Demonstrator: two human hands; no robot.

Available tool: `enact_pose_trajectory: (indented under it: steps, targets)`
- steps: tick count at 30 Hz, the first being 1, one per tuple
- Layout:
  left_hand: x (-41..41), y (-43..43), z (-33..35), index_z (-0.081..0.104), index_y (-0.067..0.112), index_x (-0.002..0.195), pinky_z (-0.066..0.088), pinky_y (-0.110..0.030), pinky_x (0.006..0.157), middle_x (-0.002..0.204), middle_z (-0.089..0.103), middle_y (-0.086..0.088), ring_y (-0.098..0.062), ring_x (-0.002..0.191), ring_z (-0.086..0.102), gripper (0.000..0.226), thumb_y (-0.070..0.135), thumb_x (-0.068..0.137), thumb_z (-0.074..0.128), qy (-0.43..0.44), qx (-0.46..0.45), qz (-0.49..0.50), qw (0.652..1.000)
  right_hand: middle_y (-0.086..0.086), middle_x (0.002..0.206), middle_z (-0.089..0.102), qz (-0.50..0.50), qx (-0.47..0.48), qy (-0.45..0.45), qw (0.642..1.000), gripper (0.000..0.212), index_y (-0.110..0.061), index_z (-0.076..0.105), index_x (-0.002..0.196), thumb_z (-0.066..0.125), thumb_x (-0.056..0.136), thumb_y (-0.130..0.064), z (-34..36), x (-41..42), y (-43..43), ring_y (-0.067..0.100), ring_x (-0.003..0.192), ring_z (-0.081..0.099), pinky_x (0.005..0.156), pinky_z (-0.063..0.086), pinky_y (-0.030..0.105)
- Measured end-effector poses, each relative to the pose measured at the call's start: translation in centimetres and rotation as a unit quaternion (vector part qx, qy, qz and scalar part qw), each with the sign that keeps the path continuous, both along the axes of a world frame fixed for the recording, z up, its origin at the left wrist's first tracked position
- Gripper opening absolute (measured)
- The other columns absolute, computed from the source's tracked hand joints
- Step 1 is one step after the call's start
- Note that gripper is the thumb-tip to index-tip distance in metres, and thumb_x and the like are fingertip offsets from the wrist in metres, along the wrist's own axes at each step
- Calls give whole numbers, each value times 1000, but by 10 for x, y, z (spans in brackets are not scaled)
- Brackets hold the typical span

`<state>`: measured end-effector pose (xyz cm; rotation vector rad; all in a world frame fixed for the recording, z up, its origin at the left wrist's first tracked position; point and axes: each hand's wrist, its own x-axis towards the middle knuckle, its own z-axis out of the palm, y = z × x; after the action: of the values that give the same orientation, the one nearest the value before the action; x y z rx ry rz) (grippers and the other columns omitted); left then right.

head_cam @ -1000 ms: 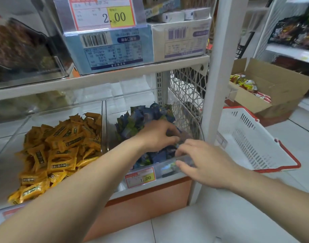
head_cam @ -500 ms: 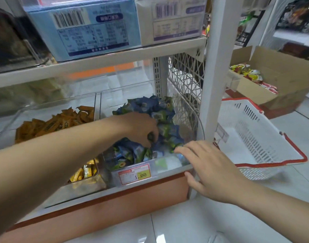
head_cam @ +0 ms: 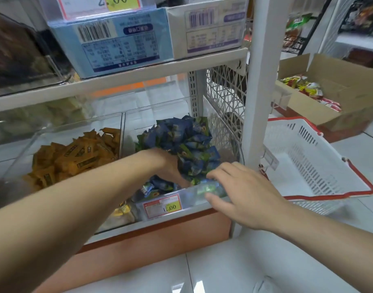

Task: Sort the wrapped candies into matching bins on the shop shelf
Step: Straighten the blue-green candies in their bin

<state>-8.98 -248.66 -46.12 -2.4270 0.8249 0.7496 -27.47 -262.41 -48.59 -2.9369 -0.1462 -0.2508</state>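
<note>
Down goes your left hand (head_cam: 170,168), deeper than half a second ago and closer to the front of the clear right-hand bin (head_cam: 224,125). Your right hand (head_cam: 244,193) has come up from beside the bin onto its front lip.

That left hand is buried in the blue candies (head_cam: 187,140). The back of the hand shows, but the fingers are lost under the wrappers, so you cannot tell whether they hold anything. The right hand is clamped on the bin's front wall, fingers curled over the top edge and thumb pressed against the outside, just right of the price label (head_cam: 163,206).

The blue candies are heaped high in the middle and back of the bin, with a few loose ones down at the front by your left fingers. Just beside it, sharing a wall, the left-hand bin (head_cam: 79,123) holds the yellow candies (head_cam: 75,157), which neither hand touches. Both bins sit on the bottom shelf (head_cam: 170,220).

Off to the right, past the white upright, a white basket (head_cam: 308,157) with a red rim tilts on the floor. A cardboard box (head_cam: 339,81) with bright packets inside stands behind it.
</note>
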Motion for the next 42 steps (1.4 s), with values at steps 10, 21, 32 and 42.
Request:
enact_pose_trajectory:
  steps: [10,21,32,42]
  targets:
    - [6,12,1,55,35,122,33,-26,88,132,54,9,-11,104,46,55,57,75,75,110,-209,134,962,20,131,55,-53,126,232,963,48,-10,54,126,55,90,-43,15,84,12,34,117,56,94,49,36]
    - [-2,35,15,66,12,112,52,-33,93,111,69,-3,-21,99,65,29,33,93,63,118,-498,374,774,13,116,65,-97,203,167,960,37,-10,63,122,57,93,-32,19,104,4,28,104,60,79,45,29]
    - [-73,127,25,49,25,138,47,-35,98,139,52,1,-22,125,50,58,42,85,64,-284,-441,61,849,-11,134,60,191,265,231,917,25,-29,75,111,56,97,-24,24,98,68,7,123,53,106,39,25]
    - [-55,142,9,45,27,137,53,-28,81,144,39,6,-20,114,57,63,41,80,67,-270,-451,78,847,-18,155,35,116,-66,282,950,25,-55,68,105,53,86,-63,8,133,54,17,147,13,117,12,50]
